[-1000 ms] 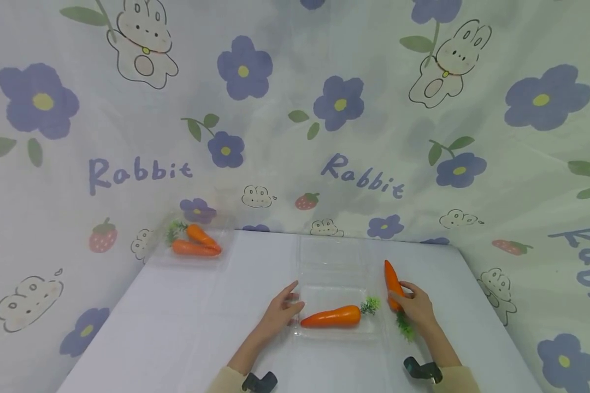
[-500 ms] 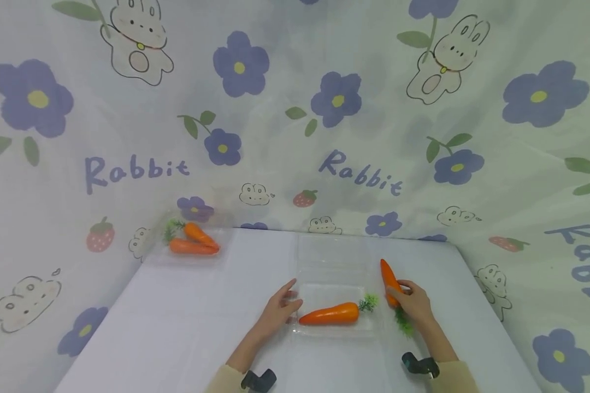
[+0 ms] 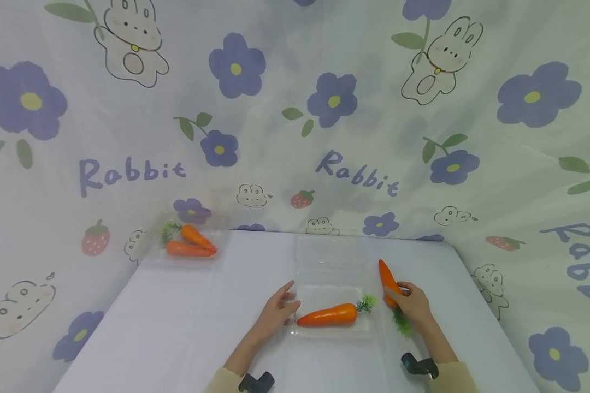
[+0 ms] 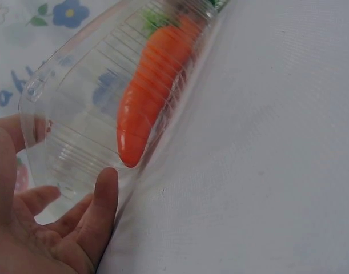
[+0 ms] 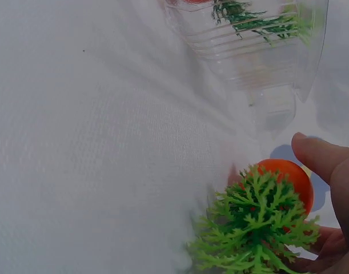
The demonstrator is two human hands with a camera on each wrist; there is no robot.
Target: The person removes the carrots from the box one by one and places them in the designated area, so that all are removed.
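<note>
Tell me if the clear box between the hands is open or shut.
Open: the clear box has its lid laid back on the far side, leaving the carrot inside uncovered.

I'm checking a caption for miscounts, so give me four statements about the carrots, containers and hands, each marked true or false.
1. The near container has one carrot in it. True.
2. The far-left container holds four carrots. False: the far-left container holds two carrots.
3. The right hand is at a loose carrot outside both containers. True.
4. The left hand holds a carrot. False: the left hand is beside the near container, with no carrot.
</note>
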